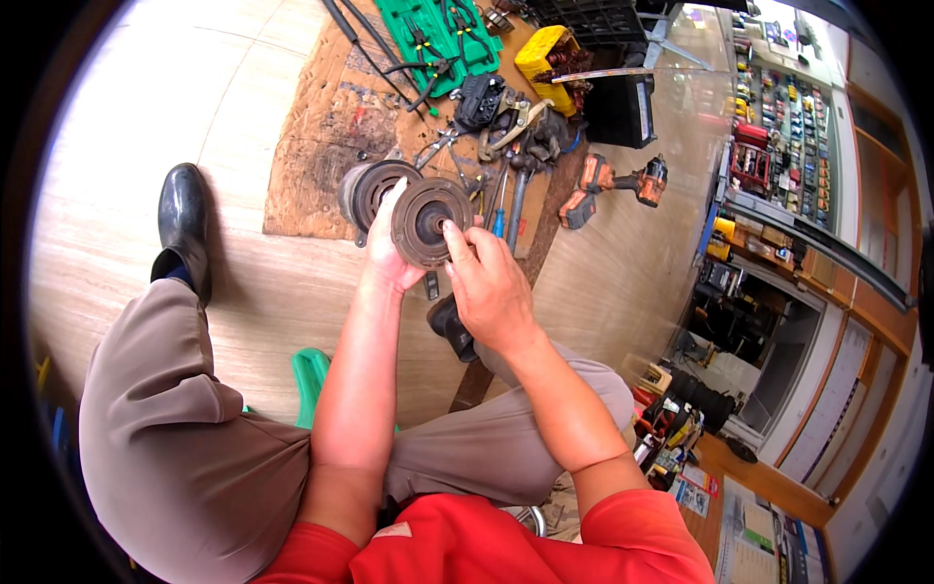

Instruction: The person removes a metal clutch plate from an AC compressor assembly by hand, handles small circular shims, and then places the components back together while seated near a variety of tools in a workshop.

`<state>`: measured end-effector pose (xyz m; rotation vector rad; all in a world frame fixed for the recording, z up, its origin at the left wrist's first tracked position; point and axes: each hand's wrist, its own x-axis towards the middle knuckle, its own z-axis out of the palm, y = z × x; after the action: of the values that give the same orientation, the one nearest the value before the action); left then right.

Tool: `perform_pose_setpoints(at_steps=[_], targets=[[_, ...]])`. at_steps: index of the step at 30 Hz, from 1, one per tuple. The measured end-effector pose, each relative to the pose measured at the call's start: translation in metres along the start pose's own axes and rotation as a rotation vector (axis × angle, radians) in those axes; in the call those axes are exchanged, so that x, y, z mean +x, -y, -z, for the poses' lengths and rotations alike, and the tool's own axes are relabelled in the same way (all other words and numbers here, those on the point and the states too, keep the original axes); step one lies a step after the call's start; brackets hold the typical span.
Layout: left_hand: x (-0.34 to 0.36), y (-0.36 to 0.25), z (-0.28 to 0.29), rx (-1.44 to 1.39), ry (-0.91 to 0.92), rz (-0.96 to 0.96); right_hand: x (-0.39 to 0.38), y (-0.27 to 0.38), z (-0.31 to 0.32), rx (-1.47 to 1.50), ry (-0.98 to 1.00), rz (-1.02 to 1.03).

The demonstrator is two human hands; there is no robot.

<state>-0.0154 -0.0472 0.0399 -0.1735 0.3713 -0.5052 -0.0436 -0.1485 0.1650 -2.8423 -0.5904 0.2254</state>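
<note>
A worn, brownish round metal disc (415, 244) with concentric rings and a hub in its middle is held up in front of me. My left hand (386, 255) grips it from the left, thumb up along its edge. At the disc's right, my right hand (494, 297) has its fingertips on the face near the hub, other fingers at the rim. Just beyond my left hand, a second round metal part (352, 195), with a dark ringed opening, stands over the cardboard, partly covered by my hand.
Stained cardboard (306, 185) lies on the floor beyond my hands. On it are a green tool case (443, 49) with pliers, a hammer (520, 190) and a blue-handled screwdriver (499, 222). A cut-open yellow container (547, 60) stands behind. An orange cordless driver (595, 185) lies right.
</note>
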Motion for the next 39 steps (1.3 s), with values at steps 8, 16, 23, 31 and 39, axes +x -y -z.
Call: perform_pose_setpoints(at_steps=[8,16,23,31,39], targets=[[-0.0002,0.0013,0.0018,-0.037,-0.062,0.007,0.0001,-0.0004,-0.0006,-0.021,0.009,-0.003],[0.0008,0.0022,0.003,-0.016,-0.048,-0.007,-0.0018,-0.0017,-0.0051,-0.125,0.007,0.03],[0.0009,0.0022,0.0027,0.023,-0.087,-0.004,-0.0048,-0.0021,-0.007,-0.163,0.036,0.015],[0.0017,0.0047,0.005,-0.065,-0.084,-0.002,-0.0044,0.0003,-0.0045,-0.076,0.024,-0.024],[0.0027,0.003,0.002,-0.048,-0.112,0.02,-0.0029,-0.0001,-0.0056,-0.053,0.035,-0.056]])
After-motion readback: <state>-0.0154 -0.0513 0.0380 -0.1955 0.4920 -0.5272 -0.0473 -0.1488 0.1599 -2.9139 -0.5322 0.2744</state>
